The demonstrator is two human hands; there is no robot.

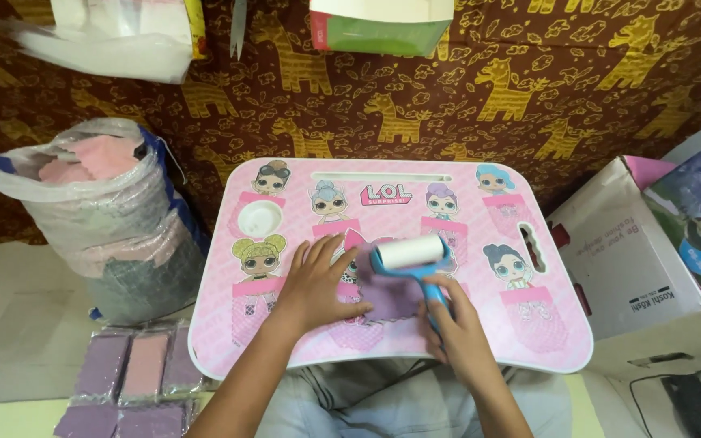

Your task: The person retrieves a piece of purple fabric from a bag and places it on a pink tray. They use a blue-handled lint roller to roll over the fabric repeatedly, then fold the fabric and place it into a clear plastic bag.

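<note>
Left hand [316, 280]: spread flat, fingers splayed, palm pressing down on the near-left edge of a purple cloth piece [383, 294], apparently to pin it so it cannot slide.
Right hand [458, 328]: fingers curled around the blue handle of a lint roller [412, 258], holding it with the white roll lying crosswise on the far edge of the cloth.
Cloth position: one piece, lying flat at the middle of the table [545, 357], between the two hands.
Table: one small pink lap table printed with cartoon doll figures, standing over the person's legs; a round cup recess [260, 217] sits at its far left and a slot handle [531, 247] at its right.
Packets: a group of flat purple and pink cloth packets [131, 377] lies on the floor to the left, about six visible, within reach of the left hand.
Bag: one clear plastic sack [103, 219] of pink and grey cloth scraps stands upright beyond the packets.
Box: one white cardboard box [622, 251] rests to the right of the table.
Backdrop: brown fabric with yellow giraffes [496, 89] hangs behind.
</note>
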